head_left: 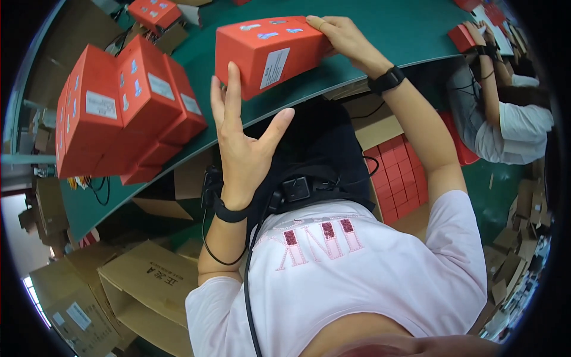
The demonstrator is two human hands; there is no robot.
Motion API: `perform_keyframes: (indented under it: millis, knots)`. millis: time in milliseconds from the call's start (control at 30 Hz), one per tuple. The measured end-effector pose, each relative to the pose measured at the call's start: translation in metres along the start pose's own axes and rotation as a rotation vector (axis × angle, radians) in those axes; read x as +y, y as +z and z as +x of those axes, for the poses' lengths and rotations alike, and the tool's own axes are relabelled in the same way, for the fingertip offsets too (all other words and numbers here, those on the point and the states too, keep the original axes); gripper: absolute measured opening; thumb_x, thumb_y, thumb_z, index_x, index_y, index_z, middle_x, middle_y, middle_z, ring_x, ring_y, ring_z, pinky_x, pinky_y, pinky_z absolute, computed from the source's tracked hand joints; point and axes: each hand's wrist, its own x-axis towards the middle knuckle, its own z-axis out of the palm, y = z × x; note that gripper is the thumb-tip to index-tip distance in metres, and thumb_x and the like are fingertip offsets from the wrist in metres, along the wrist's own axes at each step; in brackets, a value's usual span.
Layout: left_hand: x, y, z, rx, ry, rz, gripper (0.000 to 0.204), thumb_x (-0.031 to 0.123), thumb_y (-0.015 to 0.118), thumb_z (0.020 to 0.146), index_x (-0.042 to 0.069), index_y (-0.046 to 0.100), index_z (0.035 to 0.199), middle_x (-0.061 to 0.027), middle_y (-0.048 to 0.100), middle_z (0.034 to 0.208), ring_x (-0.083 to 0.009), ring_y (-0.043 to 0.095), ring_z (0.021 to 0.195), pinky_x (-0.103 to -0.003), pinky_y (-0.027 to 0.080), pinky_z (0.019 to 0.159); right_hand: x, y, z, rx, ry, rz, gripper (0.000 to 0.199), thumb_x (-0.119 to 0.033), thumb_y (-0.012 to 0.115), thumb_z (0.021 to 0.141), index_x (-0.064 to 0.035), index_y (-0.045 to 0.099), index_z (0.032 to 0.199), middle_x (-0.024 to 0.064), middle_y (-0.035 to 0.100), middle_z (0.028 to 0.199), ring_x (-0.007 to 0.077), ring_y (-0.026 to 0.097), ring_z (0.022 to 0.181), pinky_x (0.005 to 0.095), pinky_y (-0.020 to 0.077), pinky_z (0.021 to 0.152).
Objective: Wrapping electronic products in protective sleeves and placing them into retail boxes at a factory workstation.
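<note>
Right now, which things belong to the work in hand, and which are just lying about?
In hand:
- red box on the green table, right hand on its far end
- left hand open, fingers against its near side
- stack of red boxes to the left

Lying about:
- open cardboard cartons on the floor
- crate of red boxes under the table
- a co-worker's hands at the far right

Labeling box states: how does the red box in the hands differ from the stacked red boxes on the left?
The held red box lies alone at the green table edge, right hand on its far end, left hand open at its near face. The stacked red boxes sit untouched, leaning together in a pile. The held one shows one white label; the stack shows several. Both share the red colour and white labels.
</note>
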Motion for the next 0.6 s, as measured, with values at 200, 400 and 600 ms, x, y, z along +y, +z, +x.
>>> perform_keyframes:
  millis: [200, 400, 600]
  knots:
    - [0.003, 0.015, 0.062, 0.137, 0.471, -0.107, 0.107, 0.025, 0.096, 0.066, 0.001, 0.037, 0.153, -0.0180, 0.042, 0.145, -0.0324, 0.047, 0.132, -0.043, 0.042, 0.109, 0.016, 0.025, -0.014, -0.237, 0.184, 0.729, 0.049, -0.039, 0.040, 0.106, -0.0014, 0.061, 0.129, 0.0151, 0.071, 0.113, 0.0283, 0.072, 0.097, 0.0432, 0.0602, 0.079]
    - [0.022, 0.016, 0.095, -0.376, 0.368, -0.366, 0.113, 0.026, 0.099, 0.055, 0.002, 0.040, 0.148, -0.0152, 0.057, 0.130, -0.0286, 0.055, 0.125, -0.041, 0.045, 0.106, -0.004, 0.050, -0.042, -0.371, -0.094, 1.282, 0.039, -0.031, 0.059, 0.100, -0.0019, 0.064, 0.126, 0.0135, 0.070, 0.115, 0.0275, 0.071, 0.101, 0.0382, 0.0598, 0.081]
    - [0.007, 0.033, 0.099, -0.388, 0.425, 0.560, 0.103, 0.025, 0.096, 0.056, 0.010, 0.046, 0.145, -0.0177, 0.055, 0.125, -0.0369, 0.049, 0.119, -0.048, 0.040, 0.104, 0.038, -0.029, -0.005, 0.152, -0.064, 0.364, 0.039, -0.030, 0.062, 0.100, -0.0036, 0.064, 0.129, 0.0088, 0.069, 0.119, 0.0178, 0.068, 0.101, 0.0308, 0.0548, 0.085]
